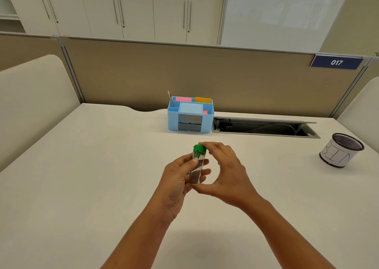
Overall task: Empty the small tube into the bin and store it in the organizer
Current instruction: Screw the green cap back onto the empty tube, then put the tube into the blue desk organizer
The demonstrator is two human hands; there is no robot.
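Note:
A small clear tube (196, 167) with a green cap (199, 148) is held upright above the middle of the white desk. My left hand (178, 178) grips the tube's body, thumb across its front. My right hand (223, 172) curls beside it, fingertips on the green cap and thumb near the tube's bottom. Dark contents show through the tube wall. The light blue organizer (189, 115) stands at the back of the desk, beyond the hands. The black mesh bin (341, 150), with a paper label reading BIN, stands at the far right.
The organizer holds a pencil (170, 98), pink and orange sticky notes and two grey drawers. An open cable trough (264, 127) is sunk into the desk to the right of the organizer. A beige partition with a 017 sign (336, 62) closes off the back.

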